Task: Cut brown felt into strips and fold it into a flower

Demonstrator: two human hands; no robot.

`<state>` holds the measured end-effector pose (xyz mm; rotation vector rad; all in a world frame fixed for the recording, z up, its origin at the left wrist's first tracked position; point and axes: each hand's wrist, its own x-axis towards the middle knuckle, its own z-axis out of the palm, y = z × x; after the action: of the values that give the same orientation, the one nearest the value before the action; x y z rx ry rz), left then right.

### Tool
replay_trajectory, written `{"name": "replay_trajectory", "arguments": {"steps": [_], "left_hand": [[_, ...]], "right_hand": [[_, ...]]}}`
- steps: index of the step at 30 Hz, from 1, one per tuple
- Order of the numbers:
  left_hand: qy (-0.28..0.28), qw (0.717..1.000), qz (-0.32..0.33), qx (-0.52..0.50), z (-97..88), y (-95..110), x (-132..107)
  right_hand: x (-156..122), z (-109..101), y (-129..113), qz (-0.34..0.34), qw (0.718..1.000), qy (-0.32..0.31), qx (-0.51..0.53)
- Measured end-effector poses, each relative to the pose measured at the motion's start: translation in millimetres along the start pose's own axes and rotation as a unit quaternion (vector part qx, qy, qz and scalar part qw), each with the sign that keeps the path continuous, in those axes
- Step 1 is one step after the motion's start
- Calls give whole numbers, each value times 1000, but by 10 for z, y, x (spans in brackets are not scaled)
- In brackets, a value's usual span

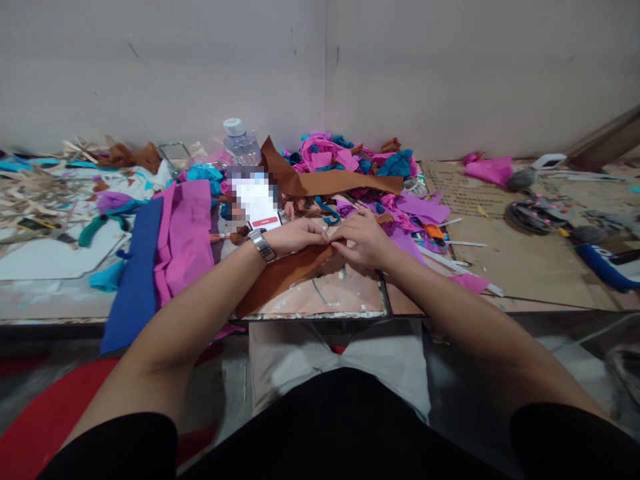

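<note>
Both of my hands meet over the near edge of the worktable, pinching a brown crepe paper strip. My left hand, with a metal watch at the wrist, is closed on the strip's upper end. Fingertips of my right hand press together on that same end, almost touching the left ones. The strip slants down to the left beneath my left forearm. What lies between the fingertips is too small to make out. A phone with a lit, partly blurred screen lies just beyond my left hand.
Behind my hands are a second brown strip, a capped plastic bottle and heaped pink scraps. Blue paper and pink paper overlap at left, near green-handled pliers. White sticks and cardboard lie right.
</note>
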<state>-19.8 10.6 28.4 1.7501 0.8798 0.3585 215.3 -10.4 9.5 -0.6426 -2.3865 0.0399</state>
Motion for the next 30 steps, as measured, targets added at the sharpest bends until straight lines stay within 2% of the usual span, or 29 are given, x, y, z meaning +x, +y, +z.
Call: {"name": "replay_trajectory", "arguments": {"steps": [4, 11, 20, 30], "left_hand": [[-10, 1000, 1, 20, -22, -15, 2], [-3, 991, 31, 131, -76, -36, 11], [21, 986, 53, 158, -45, -28, 12], [24, 973, 96, 209, -6, 58, -34]], "right_hand": [[6, -4, -16, 10, 1000, -4, 1], [14, -16, -44, 53, 998, -39, 13], [20, -7, -49, 61, 996, -57, 13], [1, 42, 2, 86, 994, -45, 43]]}}
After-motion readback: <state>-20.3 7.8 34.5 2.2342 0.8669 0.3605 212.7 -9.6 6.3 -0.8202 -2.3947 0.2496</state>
